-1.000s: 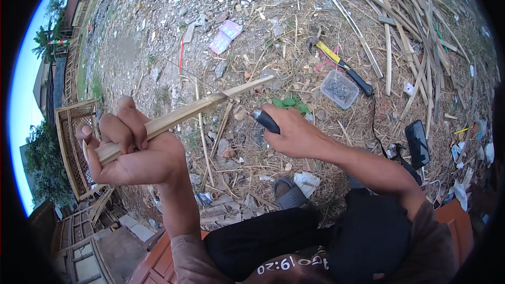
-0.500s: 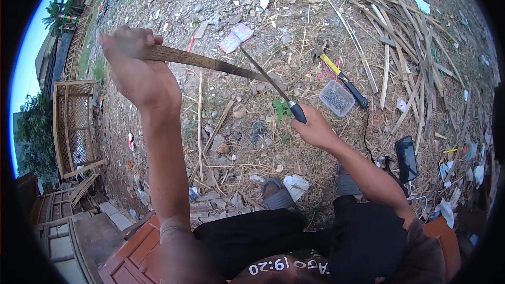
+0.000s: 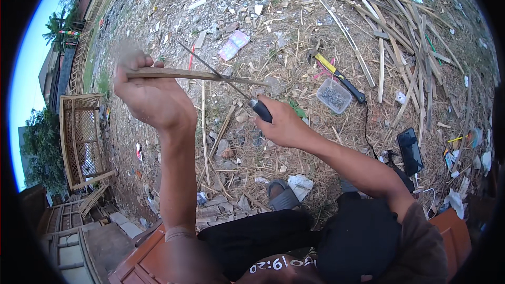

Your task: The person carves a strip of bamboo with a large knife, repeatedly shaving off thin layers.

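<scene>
My left hand (image 3: 158, 102) is raised at the left, its fingers bent around one end of a narrow wooden strip (image 3: 176, 73). The strip points to the right, over the littered ground, and its far end tapers. In my right hand (image 3: 286, 123) is a long, thin-bladed knife (image 3: 260, 110), gripped by its dark handle. Its blade slants up to the left and crosses the strip around mid-length. Whether the blade actually touches the wood I cannot tell.
To the right lie a claw hammer (image 3: 336, 73) with a yellow and black handle and a clear plastic box (image 3: 334, 97) of nails. Beyond is a heap of wooden strips (image 3: 407, 47). A phone (image 3: 410, 152) with a cable lies at the right; a grey sandal (image 3: 284, 198) is on my foot.
My right hand has moved left and slightly down, so the knife blade now crosses the strip nearer my left hand. My left hand has shifted a little right and down; the strip lies more level.
</scene>
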Demonstrator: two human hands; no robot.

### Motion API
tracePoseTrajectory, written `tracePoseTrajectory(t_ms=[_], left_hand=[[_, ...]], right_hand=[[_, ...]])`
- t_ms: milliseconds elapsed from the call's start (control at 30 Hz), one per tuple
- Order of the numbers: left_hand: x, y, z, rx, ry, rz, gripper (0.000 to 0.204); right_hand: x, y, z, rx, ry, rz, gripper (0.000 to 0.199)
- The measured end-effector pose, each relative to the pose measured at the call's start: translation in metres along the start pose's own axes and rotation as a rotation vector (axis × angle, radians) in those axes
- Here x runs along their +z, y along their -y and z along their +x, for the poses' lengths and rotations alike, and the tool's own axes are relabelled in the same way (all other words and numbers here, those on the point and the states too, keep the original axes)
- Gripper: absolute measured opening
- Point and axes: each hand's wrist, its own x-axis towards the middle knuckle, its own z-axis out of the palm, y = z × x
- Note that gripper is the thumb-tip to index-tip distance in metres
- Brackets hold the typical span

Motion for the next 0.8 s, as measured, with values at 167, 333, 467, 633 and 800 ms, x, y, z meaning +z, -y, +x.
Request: tracePoseTrajectory(t_ms=[167, 333, 467, 633, 800], left_hand=[[-0.004, -0.001, -0.005, -0.029, 0.030, -0.070, 0.023], [-0.007, -0.005, 0.003, -0.037, 0.048, -0.126, 0.023], [-0.015, 0.001, -0.003, -0.020, 0.084, -0.165, 0.020], [-0.019, -0.004, -0.002, -0.022, 0.099, -0.139, 0.021], [-0.013, -0.003, -0.012, -0.011, 0.085, -0.131, 0.021]], right_hand=[[-0.003, 0.029, -0.010, -0.068, 0.082, 0.052, 0.013], [-0.008, -0.005, -0.002, -0.036, 0.073, -0.022, 0.014], [0.005, 0.026, -0.012, -0.115, 0.079, 0.082, 0.013], [-0.001, 0.011, -0.007, -0.013, 0.091, 0.068, 0.016], [-0.005, -0.002, -0.010, -0.090, 0.038, 0.020, 0.016]])
